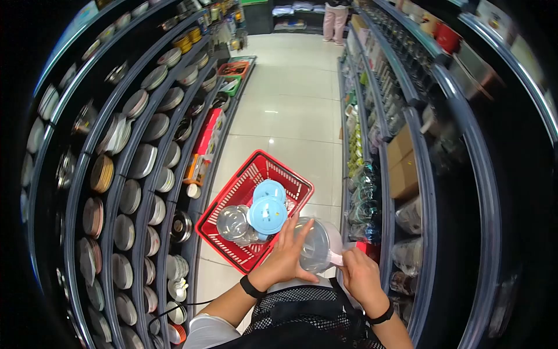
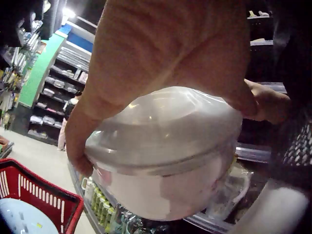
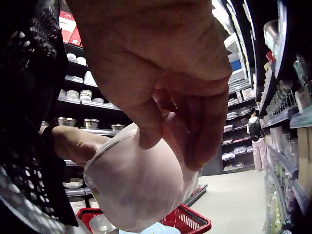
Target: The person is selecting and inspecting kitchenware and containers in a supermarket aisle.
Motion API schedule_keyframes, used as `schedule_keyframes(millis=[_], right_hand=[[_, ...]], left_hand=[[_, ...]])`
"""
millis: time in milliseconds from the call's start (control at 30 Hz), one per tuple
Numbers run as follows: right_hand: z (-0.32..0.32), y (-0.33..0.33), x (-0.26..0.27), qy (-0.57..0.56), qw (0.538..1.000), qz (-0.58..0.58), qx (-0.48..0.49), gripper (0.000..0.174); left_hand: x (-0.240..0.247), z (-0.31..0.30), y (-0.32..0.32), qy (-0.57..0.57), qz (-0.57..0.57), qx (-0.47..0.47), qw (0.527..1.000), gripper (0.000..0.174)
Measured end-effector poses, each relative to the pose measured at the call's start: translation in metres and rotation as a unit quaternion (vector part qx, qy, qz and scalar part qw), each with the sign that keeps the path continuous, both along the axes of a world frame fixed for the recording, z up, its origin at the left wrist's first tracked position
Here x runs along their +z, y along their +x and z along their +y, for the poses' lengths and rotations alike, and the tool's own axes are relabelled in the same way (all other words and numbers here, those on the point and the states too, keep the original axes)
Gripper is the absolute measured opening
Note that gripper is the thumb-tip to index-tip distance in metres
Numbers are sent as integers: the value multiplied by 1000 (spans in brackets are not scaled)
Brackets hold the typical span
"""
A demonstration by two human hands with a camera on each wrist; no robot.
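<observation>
Hands point(image 2: 165, 53) around smooth pink bowl point(image 2: 151, 195) under domed translucent lid point(image 2: 165, 131)

The basket point(image 1: 228, 189) sits in the aisle point(image 1: 285, 116) between left shelves point(image 1: 228, 129) and right shelves point(image 1: 427, 232), containers point(image 1: 268, 215) inside. Right of it, a pot point(image 1: 315, 249) is between left hand point(image 1: 285, 253) and right hand point(image 1: 361, 272). Beyond stands a person point(image 1: 336, 22).
</observation>
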State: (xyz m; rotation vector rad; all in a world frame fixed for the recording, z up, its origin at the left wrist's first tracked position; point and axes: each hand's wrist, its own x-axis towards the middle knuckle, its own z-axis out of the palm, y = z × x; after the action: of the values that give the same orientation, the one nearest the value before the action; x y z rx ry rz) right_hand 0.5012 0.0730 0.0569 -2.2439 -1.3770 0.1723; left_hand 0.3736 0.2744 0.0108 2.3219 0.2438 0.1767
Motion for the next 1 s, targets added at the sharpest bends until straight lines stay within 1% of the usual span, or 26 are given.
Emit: schedule_keyframes(millis=[67, 133, 200, 233, 267, 300, 333, 367, 400, 433, 500, 567, 600, 633, 700, 733, 767, 833, 867, 900, 967, 1000], right_hand=[[23, 5, -3, 10, 1000, -4, 22, 19], [45, 9, -5, 22, 999, -8, 38, 20], [66, 15, -6, 8, 998, 55, 30, 29], [76, 16, -6, 9, 998, 55, 31, 29], [86, 16, -6, 35, 997, 63, 20, 37], [94, 17, -7, 62, 996, 71, 8, 45], [98, 17, -9, 50, 993, 104, 5, 56], [101, 18, -12, 52, 993, 103, 3, 56], [101, 19, -16, 40, 994, 99, -2, 55], [100, 20, -20, 27, 995, 96, -7, 53], [93, 22, -25, 8, 994, 105, -25, 52], [84, 25, -31, -10, 992, 115, -45, 51], [79, 25, -34, -14, 992, 109, -63, 50], [75, 26, -35, -18, 991, 104, -82, 50], [68, 27, -37, -20, 987, 117, -105, 49], [65, 27, -37, -19, 984, 131, -121, 49], [62, 27, -38, -21, 982, 130, -132, 49], [56, 27, -39, -23, 979, 129, -158, 47], [55, 27, -39, -21, 978, 123, -165, 46], [50, 27, -42, -33, 975, 125, -182, 45], [43, 28, -46, -33, 973, 121, -194, 44], [40, 29, -46, -26, 974, 107, -197, 40]], left_hand=[[-3, 16, -3, -44, -11, 36, 998, 142], [-8, 30, -7, -57, -20, 63, 996, 140], [-13, 44, -7, -68, -30, 83, 994, 137], [-17, 51, -6, -76, -34, 108, 991, 136], [-21, 59, -5, -84, -38, 131, 987, 135], [-25, 68, -2, -83, -38, 130, 987, 135], [-29, 78, 1, -68, -36, 157, 985, 134], [-33, 88, 5, -53, -34, 183, 981, 133], [-34, 100, 9, -64, -42, 214, 974, 131], [-42, 115, 14, -66, -42, 211, 974, 131], [-71, 148, 27, -14, -54, 293, 954, 128], [-94, 177, 45, -4, -38, 344, 938, 124], [-106, 190, 54, -23, -37, 361, 932, 126], [-117, 200, 63, -26, -36, 355, 934, 126], [-138, 215, 80, -7, 7, 402, 916, 124], [-155, 220, 87, 0, 7, 414, 910, 122], [-158, 223, 92, -3, 7, 405, 914, 122], [-164, 229, 107, 0, 132, 405, 905, 123], [-176, 233, 111, 13, 149, 406, 902, 124], [-175, 234, 115, 1, 159, 404, 901, 125], [-189, 239, 123, 13, 158, 407, 899, 126], [-194, 239, 126, 19, 165, 402, 901, 127]])
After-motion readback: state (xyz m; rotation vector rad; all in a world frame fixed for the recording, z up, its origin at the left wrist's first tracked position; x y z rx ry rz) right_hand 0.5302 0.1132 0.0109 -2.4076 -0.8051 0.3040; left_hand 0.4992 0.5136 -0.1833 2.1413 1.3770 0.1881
